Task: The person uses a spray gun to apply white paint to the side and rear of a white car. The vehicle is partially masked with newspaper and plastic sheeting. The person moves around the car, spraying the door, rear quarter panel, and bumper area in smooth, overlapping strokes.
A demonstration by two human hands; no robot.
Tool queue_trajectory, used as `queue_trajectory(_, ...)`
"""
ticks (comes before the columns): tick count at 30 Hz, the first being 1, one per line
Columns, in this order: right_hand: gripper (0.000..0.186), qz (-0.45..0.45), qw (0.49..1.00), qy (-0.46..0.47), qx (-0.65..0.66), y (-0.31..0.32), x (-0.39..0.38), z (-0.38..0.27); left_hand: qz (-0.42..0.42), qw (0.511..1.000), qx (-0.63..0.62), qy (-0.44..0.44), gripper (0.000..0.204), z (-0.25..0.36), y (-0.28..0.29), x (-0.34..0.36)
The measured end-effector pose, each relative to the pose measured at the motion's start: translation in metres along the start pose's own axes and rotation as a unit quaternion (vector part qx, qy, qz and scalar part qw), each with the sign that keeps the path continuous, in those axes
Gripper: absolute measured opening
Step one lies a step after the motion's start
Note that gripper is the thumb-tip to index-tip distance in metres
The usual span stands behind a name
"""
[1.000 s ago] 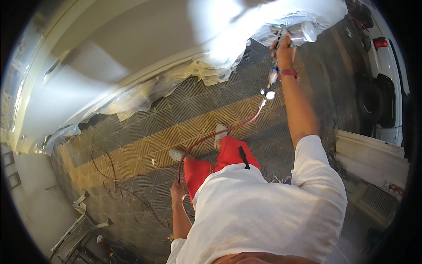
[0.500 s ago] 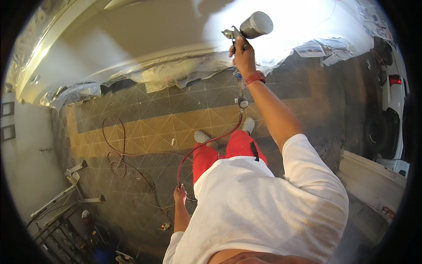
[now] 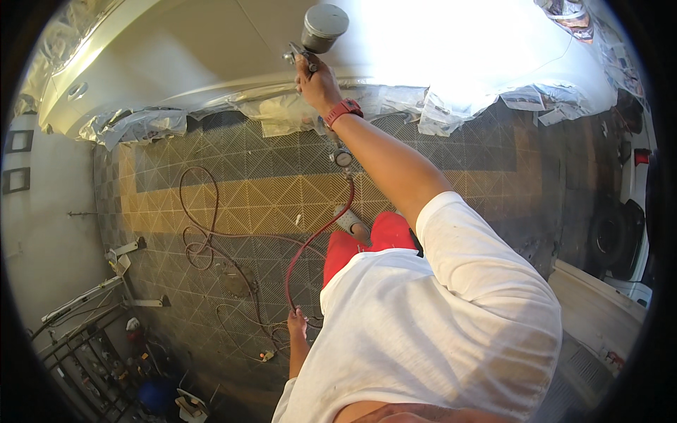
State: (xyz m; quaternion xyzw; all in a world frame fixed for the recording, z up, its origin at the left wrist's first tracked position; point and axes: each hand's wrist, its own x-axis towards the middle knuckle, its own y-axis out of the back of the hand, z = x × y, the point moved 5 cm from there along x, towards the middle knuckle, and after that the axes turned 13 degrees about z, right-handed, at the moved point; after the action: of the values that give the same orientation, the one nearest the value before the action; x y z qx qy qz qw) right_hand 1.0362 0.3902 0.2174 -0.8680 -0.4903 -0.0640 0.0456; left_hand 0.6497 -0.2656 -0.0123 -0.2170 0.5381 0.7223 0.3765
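Observation:
My right hand (image 3: 319, 84) is wrapped round the handle of a spray gun (image 3: 302, 56), held up close to the side of a pale car body (image 3: 211, 56). A grey cup (image 3: 325, 28) sits on top of the gun. Below my red-strapped wrist hangs a round pressure gauge (image 3: 343, 159), joined to a dark red air hose (image 3: 310, 243). Down by my left hip, my left hand (image 3: 297, 324) is closed on that hose. The gun's trigger is mostly hidden by my fingers.
Masking film and paper (image 3: 282, 113) hang along the car's lower edge. Loops of hose (image 3: 201, 233) lie on the grey and yellow tiled floor (image 3: 261, 201). A metal rack (image 3: 92, 352) stands at lower left; a white vehicle (image 3: 638, 233) and a pale panel (image 3: 599, 303) are at right.
My right hand has swept the spray gun leftward along the car body, and the gauge and hose have followed. My left hand still grips the hose, slightly lower in view.

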Motion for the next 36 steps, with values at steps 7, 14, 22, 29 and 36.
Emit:
queue_trajectory(7,0.05,-0.042,0.996,-0.048,0.058,0.054,0.017,-0.043,-0.062,0.996,0.015,-0.058,0.029,0.026,-0.027,-0.003)
queue_trajectory(14,0.045,0.064,0.995,-0.015,-0.077,0.243,0.055,-0.034,-0.062,0.965,0.172,-0.19,0.034,0.08,-0.082,0.014)
queue_trajectory(22,0.056,0.16,0.981,0.015,-0.112,0.488,0.079,-0.043,-0.044,0.835,0.38,-0.395,0.036,0.201,-0.184,-0.087)
queue_trajectory(29,0.049,0.217,0.965,-0.04,-0.142,0.68,0.107,-0.04,-0.127,0.808,0.389,-0.423,0.033,0.259,-0.297,-0.195)
queue_trajectory(36,0.055,0.279,0.948,-0.033,-0.148,0.827,0.151,-0.045,-0.139,0.786,0.354,-0.487,0.037,0.31,-0.354,-0.307)
